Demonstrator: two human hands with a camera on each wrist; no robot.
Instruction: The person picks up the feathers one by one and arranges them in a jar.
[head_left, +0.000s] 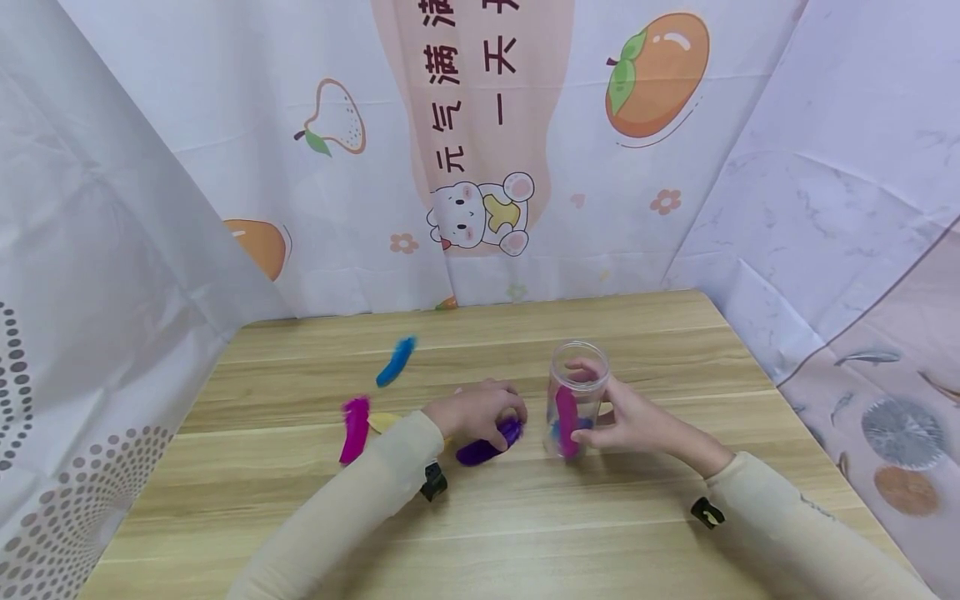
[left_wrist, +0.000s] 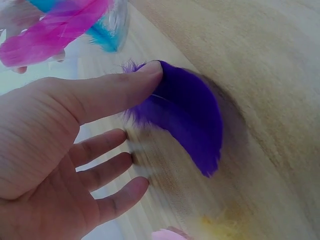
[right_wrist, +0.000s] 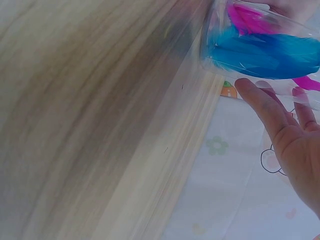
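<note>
In the head view, my left hand is low over the table, at a purple feather. The left wrist view has the thumb pressing the downy end of this purple feather; the index finger is hidden behind it, while the other fingers stand apart from it. My right hand grips a clear, open-topped jar from the right side, thumb in front and fingers behind. Inside the jar are a pink feather and a blue feather.
Left of my left hand, a magenta feather and a yellow feather lie on the wooden table. Farther back is a blue feather. A pale pink feather shows in the left wrist view. Printed curtains surround the table's back and sides.
</note>
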